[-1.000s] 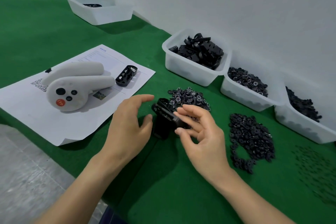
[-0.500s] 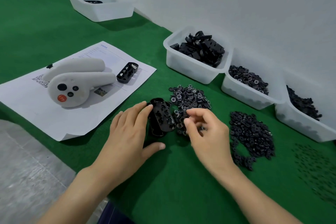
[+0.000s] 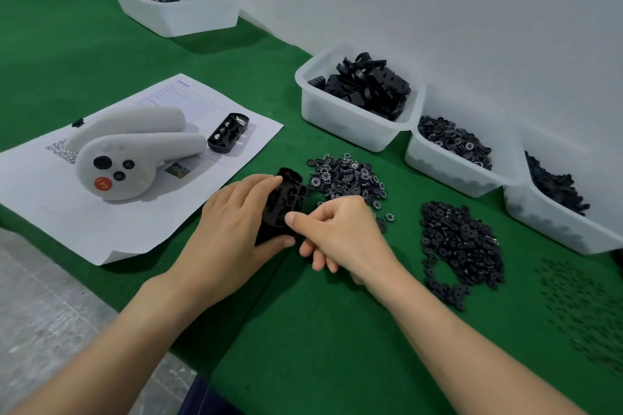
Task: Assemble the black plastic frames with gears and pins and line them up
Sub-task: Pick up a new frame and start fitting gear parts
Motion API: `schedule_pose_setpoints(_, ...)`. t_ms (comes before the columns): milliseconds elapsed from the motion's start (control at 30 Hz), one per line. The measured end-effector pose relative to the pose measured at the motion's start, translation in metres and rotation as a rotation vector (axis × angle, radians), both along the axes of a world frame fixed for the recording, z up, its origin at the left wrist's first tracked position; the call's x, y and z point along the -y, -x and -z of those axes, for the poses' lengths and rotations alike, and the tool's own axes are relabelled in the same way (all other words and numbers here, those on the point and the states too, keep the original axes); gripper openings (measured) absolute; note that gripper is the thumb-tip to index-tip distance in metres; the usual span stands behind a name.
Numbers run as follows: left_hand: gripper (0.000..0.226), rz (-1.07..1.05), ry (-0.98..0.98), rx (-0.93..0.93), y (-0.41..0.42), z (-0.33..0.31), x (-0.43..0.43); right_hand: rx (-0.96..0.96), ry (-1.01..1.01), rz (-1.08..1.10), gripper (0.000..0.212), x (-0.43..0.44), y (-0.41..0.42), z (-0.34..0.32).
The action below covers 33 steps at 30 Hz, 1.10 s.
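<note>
My left hand (image 3: 232,229) grips a black plastic frame (image 3: 286,195) from its left side, holding it tilted on the green mat. My right hand (image 3: 340,232) is curled, its thumb and forefinger pinched together at the frame's near right edge; the small gear between them is hidden. A pile of white-marked gears (image 3: 347,177) lies just behind my right hand. To the right are a pile of plain black gears (image 3: 462,242) and scattered thin pins (image 3: 586,307). One assembled frame (image 3: 229,133) lies on the paper sheet (image 3: 84,222).
A white handheld controller (image 3: 131,152) rests on the paper. Along the wall stand a bin of black frames (image 3: 354,131), a bin of gears (image 3: 448,172) and a third bin of black parts (image 3: 556,229). Another white bin (image 3: 175,17) sits far left.
My right hand came back from the gear pile to the frame with its fingers pinched. My left hand closed round the frame, which now lies flatter with its open face up.
</note>
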<state>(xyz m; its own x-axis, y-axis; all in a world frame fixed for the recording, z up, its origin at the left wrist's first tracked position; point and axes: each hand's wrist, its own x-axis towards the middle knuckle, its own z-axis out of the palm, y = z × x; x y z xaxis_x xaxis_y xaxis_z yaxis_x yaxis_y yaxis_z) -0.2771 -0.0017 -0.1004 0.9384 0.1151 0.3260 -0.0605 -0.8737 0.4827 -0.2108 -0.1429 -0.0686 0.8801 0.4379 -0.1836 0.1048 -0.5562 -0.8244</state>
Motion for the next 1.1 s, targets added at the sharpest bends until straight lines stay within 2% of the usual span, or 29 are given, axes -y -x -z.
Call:
schedule_pose_setpoints(100, 0.075, 0.022, 0.008, 0.013, -0.001, -0.001, 0.001, -0.002, 0.004, 0.016, 0.028, -0.004, -0.004, -0.005)
schedule_pose_setpoints(233, 0.073, 0.052, 0.023, 0.034, -0.001, -0.001, 0.005, -0.036, 0.016, 0.008, 0.030, -0.010, -0.005, -0.006)
schedule_pose_setpoints(433, 0.076, 0.006, 0.046, 0.019, -0.002, -0.003, 0.001, -0.141, -0.057, 0.074, 0.023, 0.010, -0.012, -0.014)
schedule_pose_setpoints(600, 0.060, -0.047, 0.010, -0.015, -0.001, -0.007, -0.009, -0.037, 0.217, -0.181, 0.016, 0.070, -0.011, -0.031)
schedule_pose_setpoints(733, 0.040, 0.046, -0.069, -0.011, -0.006, -0.012, -0.003, 0.105, 0.431, -0.399, 0.014, 0.090, -0.001, -0.032)
schedule_pose_setpoints(900, 0.022, 0.014, -0.153, -0.061, -0.012, -0.018, -0.003, 0.239, 0.471, -0.516, 0.011, 0.088, -0.001, -0.033)
schedule_pose_setpoints(1000, 0.018, 0.049, -0.096, 0.000, -0.006, -0.021, -0.001, 0.234, 0.461, -0.554, 0.009, 0.087, -0.002, -0.031)
schedule_pose_setpoints(1100, 0.015, 0.171, 0.011, 0.081, 0.004, -0.022, 0.009, 0.216, 0.441, -0.578, 0.008, 0.088, -0.003, -0.031)
